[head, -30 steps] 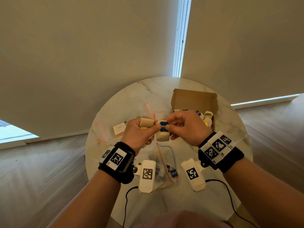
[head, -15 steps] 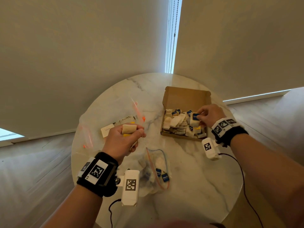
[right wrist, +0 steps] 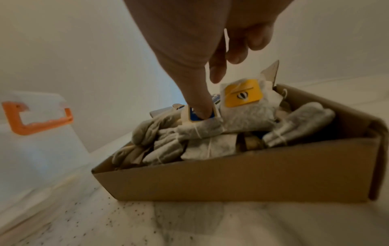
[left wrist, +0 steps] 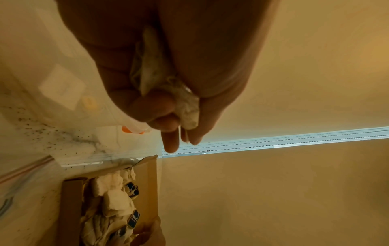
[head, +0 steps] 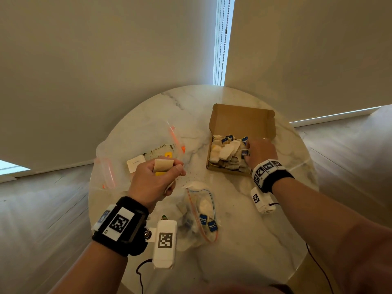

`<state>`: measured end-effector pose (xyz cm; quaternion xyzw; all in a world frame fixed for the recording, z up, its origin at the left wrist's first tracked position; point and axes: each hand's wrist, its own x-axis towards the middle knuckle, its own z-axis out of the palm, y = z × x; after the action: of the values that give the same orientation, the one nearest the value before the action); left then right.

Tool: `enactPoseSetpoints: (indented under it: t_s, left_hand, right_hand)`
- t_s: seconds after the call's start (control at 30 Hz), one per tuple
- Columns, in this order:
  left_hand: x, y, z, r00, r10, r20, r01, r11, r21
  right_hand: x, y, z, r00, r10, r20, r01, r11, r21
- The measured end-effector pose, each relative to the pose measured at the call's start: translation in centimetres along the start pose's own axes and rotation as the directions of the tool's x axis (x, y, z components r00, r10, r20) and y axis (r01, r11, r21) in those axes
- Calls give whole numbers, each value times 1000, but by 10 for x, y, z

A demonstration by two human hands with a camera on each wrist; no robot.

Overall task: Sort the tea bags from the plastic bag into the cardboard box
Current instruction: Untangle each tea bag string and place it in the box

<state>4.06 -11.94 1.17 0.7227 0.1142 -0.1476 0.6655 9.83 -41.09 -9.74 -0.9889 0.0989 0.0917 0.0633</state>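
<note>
Looking down from the head view, I see the right hand over the cardboard box at about two o'clock on the round marble table, its thumb pressing a blue-tagged tea bag onto the heap. The box is close to full of soft, crumpled paper pouches. The left hand, near ten o'clock, is curled round another tea bag with a yellow tag below it. At six o'clock lies the clear plastic bag, crinkled and limp, with a few pouches and two blue tags inside, so I judge the sorting well along but not finished. A second clear bag with an orange zip sits at nine o'clock, holding little.

From the left wrist view, the fingers are closed over a wrinkled, fibrous pouch, its thin string hanging past the fingertips. The box shows at seven o'clock, stuffed with white pouches.

From the right wrist view, the thumb pins a glossy blue tag on the pile while the other fingers hang loose, gripping nothing that I can see. A yellow square tag lies just beside it at one o'clock. The brown cardboard wall is smooth and stiff; dark tea specks dust the marble below.
</note>
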Motion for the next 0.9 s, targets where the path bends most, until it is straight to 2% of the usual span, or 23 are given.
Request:
enactPoseSetpoints:
  t_s: [0.07, 0.23, 0.37, 0.47, 0.57, 0.6, 0.67, 0.73, 0.8, 0.83, 0.9]
  left_hand:
    - [-1, 0, 0, 1000, 0, -2, 0, 1000, -7]
    - [-1, 1, 1, 1000, -5, -11, 5, 1000, -17]
    - [-4, 2, 5, 1000, -22, -16, 21, 999, -50]
    - [-5, 5, 7, 997, -74, -20, 71, 991, -112]
    - [-6, 12, 9, 982, -189, 31, 191, 952, -239]
    - [-6, 14, 9, 972, -229, 54, 235, 932, -276]
    - [-7, 16, 8, 954, -287, 87, 299, 894, -333]
    - [-10, 17, 7, 945, -305, 116, 326, 863, -386]
    - [-13, 18, 6, 942, -305, 141, 336, 839, -429]
    - [-14, 18, 5, 940, -306, 151, 341, 832, -438]
    - [-16, 18, 3, 937, -310, 162, 350, 820, -453]
  right_hand:
    - [-2, 1, 1, 1000, -18, 0, 18, 999, -45]
    - [-10, 5, 3, 991, -69, 115, 86, 985, -152]
    - [-14, 2, -1, 986, -57, 157, 84, 981, -174]
    - [-20, -5, -13, 994, -74, 84, 83, 990, -116]
    - [-35, -31, -39, 979, -201, -28, 203, 967, 152]
    - [-44, -43, -48, 954, -283, -94, 299, 912, 280]
    - [-69, -71, -72, 851, -461, -250, 524, 736, 428]
    - [-93, -94, -88, 732, -620, -283, 677, 611, 411]
    - [-107, -108, -90, 647, -709, -282, 757, 550, 353]
    - [-111, -111, -88, 632, -718, -293, 770, 541, 337]
    - [-116, -116, -86, 640, -701, -316, 765, 538, 355]
